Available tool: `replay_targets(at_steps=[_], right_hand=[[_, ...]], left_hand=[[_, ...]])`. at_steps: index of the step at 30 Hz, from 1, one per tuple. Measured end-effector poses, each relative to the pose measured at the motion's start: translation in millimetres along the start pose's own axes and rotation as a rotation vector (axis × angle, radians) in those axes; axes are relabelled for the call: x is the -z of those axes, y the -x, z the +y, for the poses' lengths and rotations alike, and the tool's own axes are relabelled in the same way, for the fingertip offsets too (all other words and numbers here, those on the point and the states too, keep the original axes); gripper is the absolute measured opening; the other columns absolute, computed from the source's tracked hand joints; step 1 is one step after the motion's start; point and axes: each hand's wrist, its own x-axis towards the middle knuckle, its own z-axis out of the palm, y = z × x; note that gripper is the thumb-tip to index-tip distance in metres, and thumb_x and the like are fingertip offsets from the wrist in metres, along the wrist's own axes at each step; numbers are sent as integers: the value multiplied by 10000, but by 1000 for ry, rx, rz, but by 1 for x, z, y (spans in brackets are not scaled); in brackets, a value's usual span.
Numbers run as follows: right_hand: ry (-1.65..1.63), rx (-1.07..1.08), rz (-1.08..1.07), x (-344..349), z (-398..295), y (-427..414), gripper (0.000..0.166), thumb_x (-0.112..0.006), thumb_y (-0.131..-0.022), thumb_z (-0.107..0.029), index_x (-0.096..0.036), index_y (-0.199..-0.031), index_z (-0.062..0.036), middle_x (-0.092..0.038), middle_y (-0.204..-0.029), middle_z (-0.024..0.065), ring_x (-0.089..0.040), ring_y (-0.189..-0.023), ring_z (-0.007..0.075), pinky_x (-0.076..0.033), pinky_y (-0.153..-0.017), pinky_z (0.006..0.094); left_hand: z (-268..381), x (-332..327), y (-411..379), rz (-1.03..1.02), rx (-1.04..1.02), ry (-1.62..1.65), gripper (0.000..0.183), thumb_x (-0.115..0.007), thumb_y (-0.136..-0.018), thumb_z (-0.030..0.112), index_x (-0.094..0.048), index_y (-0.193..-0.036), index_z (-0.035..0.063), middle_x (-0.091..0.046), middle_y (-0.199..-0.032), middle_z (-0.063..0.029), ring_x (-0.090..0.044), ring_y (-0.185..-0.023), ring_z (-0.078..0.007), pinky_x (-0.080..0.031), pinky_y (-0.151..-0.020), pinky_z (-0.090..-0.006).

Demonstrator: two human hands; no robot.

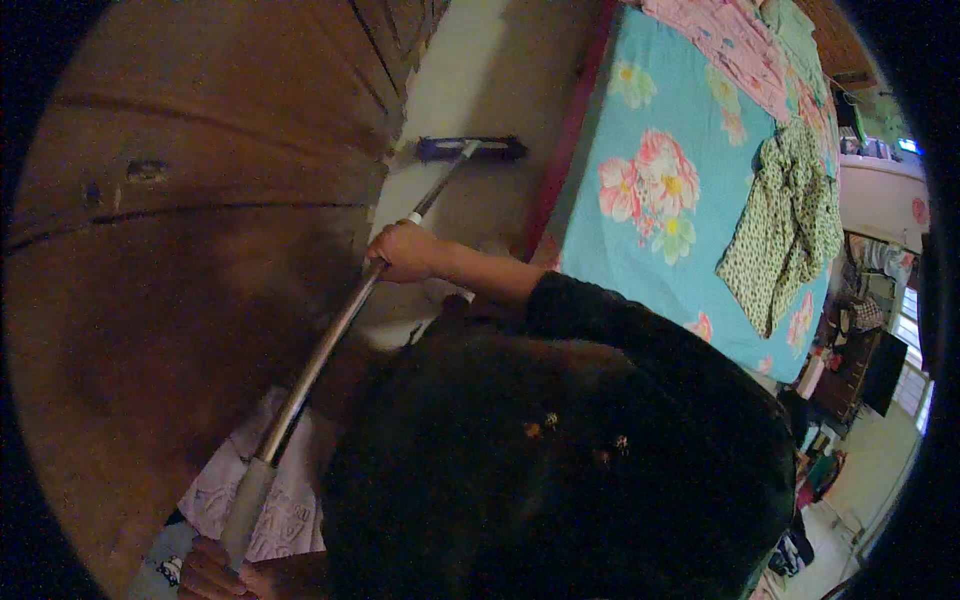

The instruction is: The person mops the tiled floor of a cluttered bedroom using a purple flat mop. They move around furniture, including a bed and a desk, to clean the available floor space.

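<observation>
Both hands are on one long-handled floor mop or broom; I cannot tell which. Its metal pole [322, 356] runs diagonally from the lower left towards the top middle. My right hand [409, 251] is wrapped around the pole partway up, just below a white collar. At the lower left my left hand [217, 574] grips the grey end sleeve [250, 499], partly cut off by the picture's rim. The wide dark mop head [471, 148] rests on the floor [495, 90] in the narrow gap beside the bed.
A brown wardrobe [187, 300] with small handles borders the gap on the left. On the right stands a bed with a turquoise floral sheet [675, 300], a spotted cloth [784, 225] and a pink cloth [739, 52]. Pale lilac fabric [289, 487] hangs behind the pole.
</observation>
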Motion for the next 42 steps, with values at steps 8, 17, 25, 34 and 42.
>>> replay_targets(at_steps=[8,17,25,34,42], right_hand=[[103,-336,205,29,183,85,170,-570,-654,-192,-558,-709,-31,-571,-773,182,-545,-788,374,-443,-708,446],[-85,-350,56,49,132,89,177,-552,-663,-221,-568,-710,-51,-563,-679,150,-548,-649,339,-440,-618,427],[-120,56,40,-21,68,60,284,-531,-784,-349,-534,-747,-68,-572,-720,145,-558,-698,331,-434,-616,432],[-399,264,-288,-56,6,39,376,-594,-758,-430,-566,-691,-61,-558,-662,154,-565,-640,315,-428,-572,408],[-98,334,-13,-27,33,49,406,-554,-771,-462,-592,-581,-106,-458,-429,80,-438,-392,237,-346,-400,408]], left_hand=[[-121,-140,-59,-222,39,114,145,-486,-781,182,-492,-689,70,-509,-604,-46,-488,-546,-196,-425,-653,-391],[-75,-154,-79,-303,107,345,200,-518,-681,41,-431,-501,27,-480,-507,-71,-454,-459,-184,-411,-539,-351],[-25,-79,-70,-439,30,378,346,-509,-835,210,-439,-527,68,-435,-471,-46,-421,-404,-195,-374,-487,-364],[33,-82,-41,60,-157,372,473,-463,-865,409,-472,-586,27,-463,-491,-67,-421,-390,-165,-344,-381,-303],[10,-131,-82,-23,-206,617,330,-509,-853,311,-440,-666,47,-413,-470,-44,-362,-376,-116,-288,-353,-251]])
